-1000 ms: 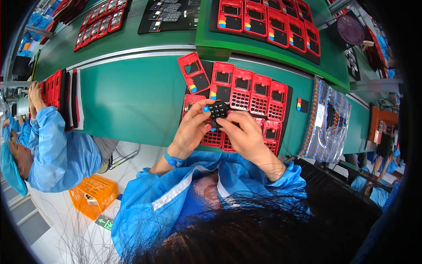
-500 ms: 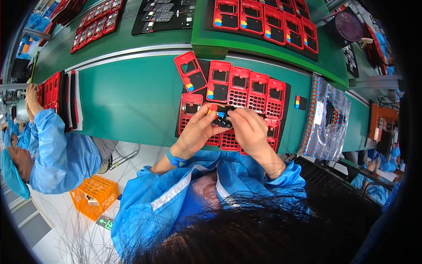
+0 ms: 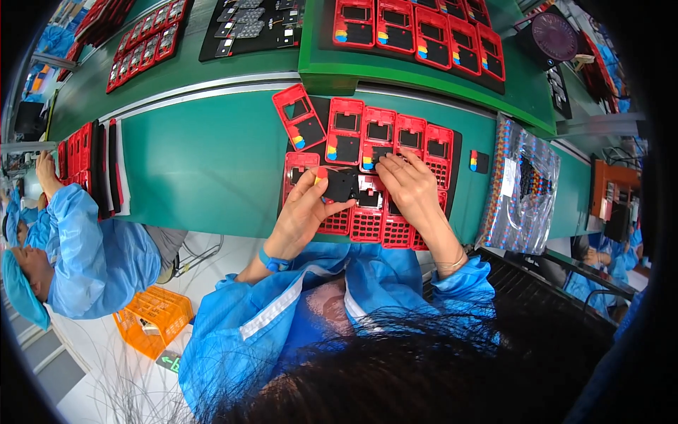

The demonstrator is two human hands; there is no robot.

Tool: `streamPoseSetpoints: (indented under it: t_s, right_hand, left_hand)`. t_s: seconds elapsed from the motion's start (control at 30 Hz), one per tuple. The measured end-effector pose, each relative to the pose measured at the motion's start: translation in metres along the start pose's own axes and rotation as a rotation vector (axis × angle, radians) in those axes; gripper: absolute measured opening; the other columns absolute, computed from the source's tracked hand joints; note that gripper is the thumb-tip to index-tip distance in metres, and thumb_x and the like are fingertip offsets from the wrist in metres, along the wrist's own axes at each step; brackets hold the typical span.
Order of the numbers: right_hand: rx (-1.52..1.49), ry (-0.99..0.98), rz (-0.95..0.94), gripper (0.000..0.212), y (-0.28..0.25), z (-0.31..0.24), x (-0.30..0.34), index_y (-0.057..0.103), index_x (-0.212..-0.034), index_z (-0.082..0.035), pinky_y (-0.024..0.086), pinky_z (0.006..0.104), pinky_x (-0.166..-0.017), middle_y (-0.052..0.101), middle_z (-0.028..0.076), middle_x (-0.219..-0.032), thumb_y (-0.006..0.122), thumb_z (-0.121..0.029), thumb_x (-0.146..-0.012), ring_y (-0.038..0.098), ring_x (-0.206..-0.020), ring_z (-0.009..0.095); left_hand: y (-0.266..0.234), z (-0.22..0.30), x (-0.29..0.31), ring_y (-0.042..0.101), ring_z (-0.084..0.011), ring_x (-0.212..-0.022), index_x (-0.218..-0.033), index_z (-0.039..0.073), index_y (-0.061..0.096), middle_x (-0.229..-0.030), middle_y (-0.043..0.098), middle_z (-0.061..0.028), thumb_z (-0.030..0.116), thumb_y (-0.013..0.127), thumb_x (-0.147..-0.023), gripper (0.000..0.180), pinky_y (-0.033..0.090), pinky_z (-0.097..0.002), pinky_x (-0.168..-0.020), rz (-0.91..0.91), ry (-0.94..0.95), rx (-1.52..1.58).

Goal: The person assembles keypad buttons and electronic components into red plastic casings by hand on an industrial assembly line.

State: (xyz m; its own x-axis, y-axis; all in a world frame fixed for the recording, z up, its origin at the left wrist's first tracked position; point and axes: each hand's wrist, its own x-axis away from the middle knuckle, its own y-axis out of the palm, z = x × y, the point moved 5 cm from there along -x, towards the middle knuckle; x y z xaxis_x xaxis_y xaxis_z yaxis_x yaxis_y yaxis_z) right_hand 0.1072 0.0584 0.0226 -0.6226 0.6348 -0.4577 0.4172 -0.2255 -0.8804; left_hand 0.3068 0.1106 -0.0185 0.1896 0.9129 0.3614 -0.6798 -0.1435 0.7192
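Left hand, bare [image 3: 305,208], blue band [image 3: 274,263] at the wrist: I see thumb and fingers closed on a smooth, dark, flat rectangular keypad pad [image 3: 341,186]; red and yellow patches show at its left edge, by the fingertips; the pad is held above the rows of red housings

Right hand, bare [image 3: 409,182]: fingers side by side, tips bent down over a black rubbery-looking keypad insert [image 3: 373,157] with blue and yellow keys, lying in the lower half of a red plastic housing [image 3: 377,144]; whether the fingers pinch anything, I cannot tell

Red moulded housings in two rows [image 3: 335,225], rounded corners, rectangular window above, grid of small holes below where no insert covers it; the first in the far row carries a black insert

One red housing set askew [image 3: 300,119], at the far left corner, insert with coloured keys in place

Dark flat board [image 3: 320,107], matte, beneath the housings

Loose black keypad pad [image 3: 482,162], coloured along one side, on the smooth green tabletop [image 3: 198,155], right of the board

Clear, glossy, creased plastic bag [image 3: 522,205], dark multicoloured contents, white label, farther right

Raised green shelf [image 3: 332,74], bearing further red housings

Orange lattice-sided plastic crate [image 3: 157,318], on the floor; co-worker in a light-blue smock [image 3: 81,233] at far left
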Motion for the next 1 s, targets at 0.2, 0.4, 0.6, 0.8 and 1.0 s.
streamPoseSetpoints:
  t_s: [0.2, 0.4, 0.6, 0.8, 1.0]
  right_hand:
    - [-0.117, 0.032, -0.016, 0.025, 0.002, 0.005, 0.003, 0.076, -0.104, 0.0, 0.056, 0.0455, -0.105, 0.076, 0.014, -0.113, 0.074, -0.003, -0.079, 0.074, -0.109, 0.03]
    - [-0.167, 0.122, -0.047, 0.027, 0.006, 0.009, 0.004, 0.075, -0.107, 0.0, 0.055, 0.0459, -0.101, 0.073, 0.014, -0.116, 0.073, -0.002, -0.081, 0.07, -0.109, 0.032]
    - [-0.209, 0.151, -0.112, 0.023, 0.001, 0.009, -0.009, 0.074, -0.108, -0.001, 0.052, 0.0451, -0.101, 0.072, 0.014, -0.113, 0.071, -0.001, -0.085, 0.069, -0.107, 0.032]
    - [-0.581, 0.272, 0.037, 0.029, -0.02, -0.01, -0.02, 0.076, -0.112, -0.004, 0.058, 0.0423, -0.085, 0.074, 0.012, -0.106, 0.082, -0.014, -0.085, 0.072, -0.1, 0.033]
    - [-0.678, 0.394, 0.133, 0.022, -0.024, -0.005, -0.007, 0.079, -0.104, -0.005, 0.059, 0.0396, -0.082, 0.074, 0.01, -0.102, 0.083, -0.011, -0.083, 0.072, -0.095, 0.031]
  left_hand:
    - [-0.003, -0.002, -0.002, 0.064, -0.0264, -0.129, -0.14, 0.006, 0.053, -0.141, 0.06, -0.0113, 0.012, 0.047, -0.113, 0.028, 0.061, -0.0533, -0.104, -0.017, 0.0, -0.001]
    - [0.005, -0.004, -0.003, 0.063, -0.0269, -0.131, -0.14, 0.006, 0.052, -0.142, 0.059, -0.0116, 0.012, 0.044, -0.113, 0.028, 0.059, -0.054, -0.106, -0.022, -0.011, -0.012]
    - [0.004, -0.013, -0.006, 0.062, -0.0268, -0.132, -0.142, 0.006, 0.051, -0.144, 0.058, -0.0089, 0.014, 0.044, -0.114, 0.03, 0.056, -0.0561, -0.11, -0.12, 0.019, 0.03]
    - [0.017, -0.019, -0.007, 0.059, -0.0237, -0.134, -0.143, 0.007, 0.05, -0.145, 0.054, -0.0088, 0.025, 0.043, -0.116, 0.033, 0.054, -0.0539, -0.112, -0.188, 0.02, 0.007]
    - [0.025, -0.021, -0.008, 0.06, -0.0239, -0.132, -0.139, 0.005, 0.051, -0.138, 0.059, -0.0117, 0.024, 0.04, -0.116, 0.031, 0.051, -0.0527, -0.115, -0.201, -0.056, 0.024]
